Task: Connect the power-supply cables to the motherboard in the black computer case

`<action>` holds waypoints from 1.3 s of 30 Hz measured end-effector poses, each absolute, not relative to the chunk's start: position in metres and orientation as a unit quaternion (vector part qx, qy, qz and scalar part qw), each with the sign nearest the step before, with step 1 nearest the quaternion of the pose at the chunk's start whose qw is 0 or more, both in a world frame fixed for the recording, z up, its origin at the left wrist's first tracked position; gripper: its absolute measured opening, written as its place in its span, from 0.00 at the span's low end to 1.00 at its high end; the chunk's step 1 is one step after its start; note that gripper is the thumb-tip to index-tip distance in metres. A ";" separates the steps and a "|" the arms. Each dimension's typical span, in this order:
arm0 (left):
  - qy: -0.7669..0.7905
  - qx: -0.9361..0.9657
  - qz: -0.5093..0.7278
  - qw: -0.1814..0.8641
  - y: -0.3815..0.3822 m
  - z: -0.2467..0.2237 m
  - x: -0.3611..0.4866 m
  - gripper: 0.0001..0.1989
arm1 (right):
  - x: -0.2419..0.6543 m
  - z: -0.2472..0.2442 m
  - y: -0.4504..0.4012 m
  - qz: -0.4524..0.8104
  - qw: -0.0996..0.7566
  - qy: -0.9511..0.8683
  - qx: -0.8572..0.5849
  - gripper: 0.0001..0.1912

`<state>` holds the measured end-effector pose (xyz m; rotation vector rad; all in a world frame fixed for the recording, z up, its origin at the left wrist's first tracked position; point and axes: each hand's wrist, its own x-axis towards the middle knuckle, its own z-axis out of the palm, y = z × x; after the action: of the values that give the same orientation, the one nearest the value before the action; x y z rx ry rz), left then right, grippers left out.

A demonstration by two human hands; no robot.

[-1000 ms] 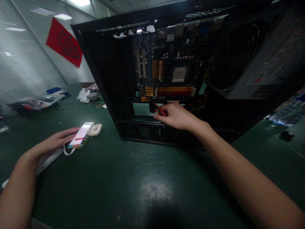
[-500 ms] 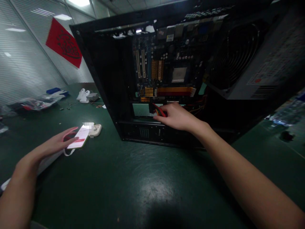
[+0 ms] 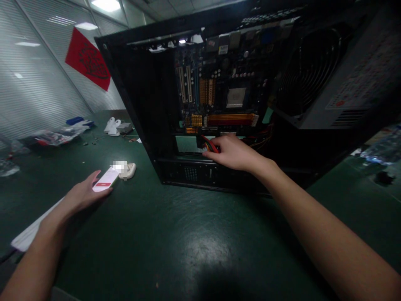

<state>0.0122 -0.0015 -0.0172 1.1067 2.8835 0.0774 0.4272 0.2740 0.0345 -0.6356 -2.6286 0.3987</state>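
My left hand (image 3: 83,192) is closed around the lower end of a phone (image 3: 108,177), thumb along one edge and fingers on the other. The phone's lit screen faces up, and its far end is by a cream-coloured rounded object (image 3: 128,170). Inside an open black computer case (image 3: 138,96), my right hand (image 3: 234,152) pinches a bundle of red, yellow and black power cables (image 3: 210,144) with a dark connector at its end. That bundle is just below the motherboard (image 3: 219,71) and its orange and red memory slots (image 3: 230,119). My right palm hides part of the cables.
A power supply (image 3: 338,96) with a round fan grille fills the case's upper right. On the green table (image 3: 188,234), plastic bags (image 3: 56,134) and white items (image 3: 112,126) lie at the back left. A white strip (image 3: 34,230) lies under my left forearm.
My left hand has shifted from lying over the phone's edge to wrapping its lower end; the phone has tilted slightly. My right hand stays on the cables. The view has turned slightly left.
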 end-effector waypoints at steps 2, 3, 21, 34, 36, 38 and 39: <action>0.937 0.343 0.029 0.061 -0.004 -0.016 0.007 0.54 | 0.427 0.034 0.275 0.140 0.202 -0.943 -0.225 0.17; 0.938 0.338 0.031 0.072 -0.005 -0.016 0.006 0.54 | 0.427 0.033 0.276 0.139 0.202 -0.943 -0.225 0.16; 0.951 0.304 -0.030 0.043 0.010 -0.011 0.037 0.48 | 0.427 0.034 0.276 0.149 0.199 -0.942 -0.224 0.16; 0.951 0.306 -0.049 0.020 0.035 -0.001 0.054 0.47 | 0.427 0.036 0.272 0.143 0.193 -0.944 -0.225 0.17; 0.948 0.315 -0.049 0.011 0.037 -0.002 0.051 0.46 | 0.426 0.036 0.272 0.149 0.192 -0.943 -0.227 0.17; 0.946 0.320 -0.050 0.000 0.038 -0.004 0.049 0.45 | 0.426 0.036 0.271 0.154 0.193 -0.941 -0.230 0.16; 0.946 0.319 -0.049 -0.001 0.038 -0.005 0.049 0.45 | 0.426 0.036 0.271 0.154 0.195 -0.941 -0.231 0.16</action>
<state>0.0487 0.0382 -0.0050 1.0043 2.9751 -0.1550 0.4262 0.2711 0.0360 -0.6470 -2.6378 0.4315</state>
